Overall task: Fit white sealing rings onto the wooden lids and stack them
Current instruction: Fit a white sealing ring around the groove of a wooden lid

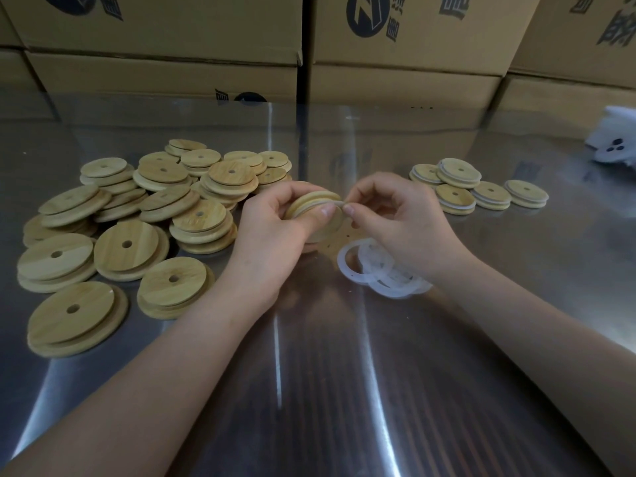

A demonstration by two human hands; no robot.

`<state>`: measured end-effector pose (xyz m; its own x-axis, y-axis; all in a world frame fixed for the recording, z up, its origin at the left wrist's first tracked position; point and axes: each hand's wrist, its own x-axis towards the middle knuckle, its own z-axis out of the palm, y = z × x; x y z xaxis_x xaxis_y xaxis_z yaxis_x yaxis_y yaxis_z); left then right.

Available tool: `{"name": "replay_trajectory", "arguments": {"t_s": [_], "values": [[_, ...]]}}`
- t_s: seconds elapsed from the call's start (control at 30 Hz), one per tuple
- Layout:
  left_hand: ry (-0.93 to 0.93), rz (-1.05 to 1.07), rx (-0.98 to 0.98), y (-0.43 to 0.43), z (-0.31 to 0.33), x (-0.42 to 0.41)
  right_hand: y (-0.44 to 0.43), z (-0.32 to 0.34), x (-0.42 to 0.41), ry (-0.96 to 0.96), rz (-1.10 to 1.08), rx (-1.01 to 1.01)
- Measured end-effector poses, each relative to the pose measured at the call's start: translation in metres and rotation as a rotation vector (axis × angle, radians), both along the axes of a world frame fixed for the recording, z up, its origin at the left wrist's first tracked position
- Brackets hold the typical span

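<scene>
One lid (311, 200) is gripped edge-on by the left hand (275, 222). The right hand (399, 222) pinches a ring (339, 203), probably half-seated on the rim. Fitting step. Next: walk the ring round, then stack it with the done lids (457, 187).

wooden lid (311, 203) gripped by left hand (275, 228) | white sealing ring (339, 203) pinched at lid edge by right hand (395, 218) | loose rings (375, 270) lain on steel table (344, 373)

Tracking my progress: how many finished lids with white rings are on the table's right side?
5 visible: back-left lid, back-right lid, front-left lid, front-middle lid, front-right lid. Others may lie hidden beneath them.
</scene>
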<state>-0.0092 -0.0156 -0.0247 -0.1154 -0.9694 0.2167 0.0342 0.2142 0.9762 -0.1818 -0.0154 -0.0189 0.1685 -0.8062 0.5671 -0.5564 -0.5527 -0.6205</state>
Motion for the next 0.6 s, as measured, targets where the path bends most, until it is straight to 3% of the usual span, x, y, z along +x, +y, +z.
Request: {"name": "replay_trajectory", "arguments": {"t_s": [0.33,0.6], "values": [[0.147,-0.024,0.151,-0.0011,-0.0007,-0.0014,0.0001,0.0035,0.0007,-0.21,0.062,0.206],[0.213,-0.035,0.218,-0.0018,0.0012,-0.0004,-0.0001,0.0064,-0.0009,-0.275,0.041,0.333]]}}
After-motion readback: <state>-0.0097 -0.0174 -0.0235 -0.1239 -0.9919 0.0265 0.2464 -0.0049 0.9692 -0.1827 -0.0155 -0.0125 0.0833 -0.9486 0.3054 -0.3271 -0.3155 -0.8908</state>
